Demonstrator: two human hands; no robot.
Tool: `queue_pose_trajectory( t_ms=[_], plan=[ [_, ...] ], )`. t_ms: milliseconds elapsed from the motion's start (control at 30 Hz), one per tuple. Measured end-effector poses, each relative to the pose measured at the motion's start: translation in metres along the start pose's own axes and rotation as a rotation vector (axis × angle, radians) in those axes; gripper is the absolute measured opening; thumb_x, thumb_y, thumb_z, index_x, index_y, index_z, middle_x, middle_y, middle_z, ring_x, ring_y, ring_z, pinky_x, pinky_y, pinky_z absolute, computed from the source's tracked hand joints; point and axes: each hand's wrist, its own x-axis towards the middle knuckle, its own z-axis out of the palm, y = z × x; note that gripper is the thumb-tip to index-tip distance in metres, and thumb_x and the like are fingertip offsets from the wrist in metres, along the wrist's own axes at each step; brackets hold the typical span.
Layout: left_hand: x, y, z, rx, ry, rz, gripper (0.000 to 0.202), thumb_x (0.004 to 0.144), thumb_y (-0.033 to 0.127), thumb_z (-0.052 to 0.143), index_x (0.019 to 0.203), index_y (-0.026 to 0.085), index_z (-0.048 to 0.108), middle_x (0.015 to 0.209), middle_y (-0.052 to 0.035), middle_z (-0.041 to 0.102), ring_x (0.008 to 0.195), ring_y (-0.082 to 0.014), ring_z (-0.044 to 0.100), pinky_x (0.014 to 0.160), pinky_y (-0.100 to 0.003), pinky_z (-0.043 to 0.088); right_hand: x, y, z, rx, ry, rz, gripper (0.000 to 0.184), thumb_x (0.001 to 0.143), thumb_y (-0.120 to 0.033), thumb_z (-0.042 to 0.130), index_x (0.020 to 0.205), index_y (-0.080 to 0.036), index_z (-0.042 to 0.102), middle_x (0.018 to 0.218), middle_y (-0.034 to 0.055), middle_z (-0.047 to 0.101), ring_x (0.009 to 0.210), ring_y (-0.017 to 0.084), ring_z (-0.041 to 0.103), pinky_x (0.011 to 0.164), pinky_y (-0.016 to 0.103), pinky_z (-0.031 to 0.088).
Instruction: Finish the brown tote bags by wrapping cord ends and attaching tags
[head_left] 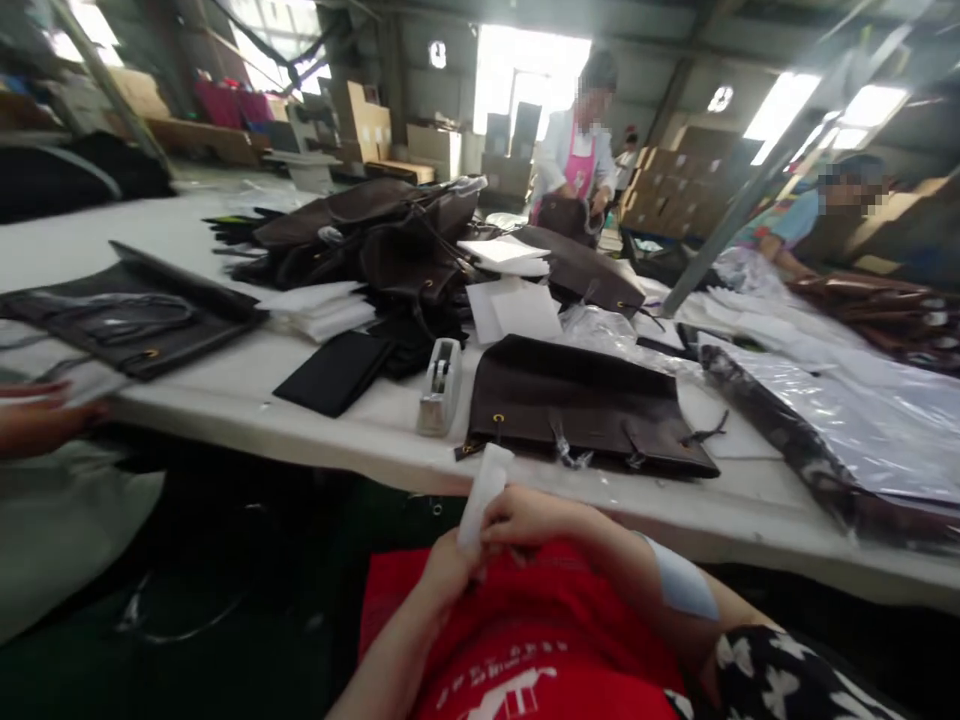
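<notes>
A narrow folded strip of white sheet [486, 490], perhaps foam or paper, stands up between my hands in front of the table edge. My left hand [450, 562] is closed around its lower end. The fingers of my right hand [521, 518] pinch the strip's right side near the bottom. Just beyond, a dark brown leather bag [577, 400] lies flat on the table, with gold eyelets and clear wrap on its cords. To the bag's left stands a white tape dispenser [440, 388].
Black cloth pouches [334, 372], stacked white sheets [514, 310] and a heap of brown bags [375, 235] cover the table [225, 420]. Plastic-wrapped goods [847, 420] lie right. A metal pole [739, 215] slants upward. Co-workers are across the table; another person's hand [45, 415] is at left.
</notes>
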Motion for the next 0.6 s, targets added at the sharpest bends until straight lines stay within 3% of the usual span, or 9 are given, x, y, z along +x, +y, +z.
queue_pose_trajectory(
  t_ms=[167,400,600],
  plan=[
    [-0.005,0.008,0.008,0.004,0.056,-0.036,0.051,0.053,0.041,0.081,0.088,0.008,0.063,0.049,0.0015,0.056,0.043,-0.0115,0.048,0.041,-0.023,0.037,-0.016,0.024,0.008,0.127,-0.003,0.055,0.024,0.083,-0.032,0.055,0.086,-0.013,0.069,0.05,-0.0027,0.058,0.036,0.006,0.045,0.042,0.018,0.038],
    [-0.008,0.009,0.004,-0.072,0.04,-0.082,0.067,0.048,0.05,0.082,0.097,0.007,0.064,0.055,-0.0002,0.059,0.041,-0.0106,0.047,0.041,-0.024,0.037,-0.018,0.038,0.01,0.176,0.036,0.073,0.025,0.082,-0.034,0.056,0.088,-0.013,0.068,0.052,-0.0034,0.056,0.037,0.006,0.046,0.04,0.017,0.037],
    [-0.007,0.005,0.011,0.054,0.047,0.005,0.051,0.059,0.043,0.077,0.093,0.008,0.065,0.057,-0.0017,0.062,0.047,-0.0125,0.052,0.045,-0.024,0.04,-0.016,0.026,0.009,0.252,0.001,-0.029,0.029,0.086,-0.034,0.051,0.1,-0.013,0.066,0.055,-0.0028,0.059,0.042,0.007,0.051,0.046,0.017,0.041]
  ],
)
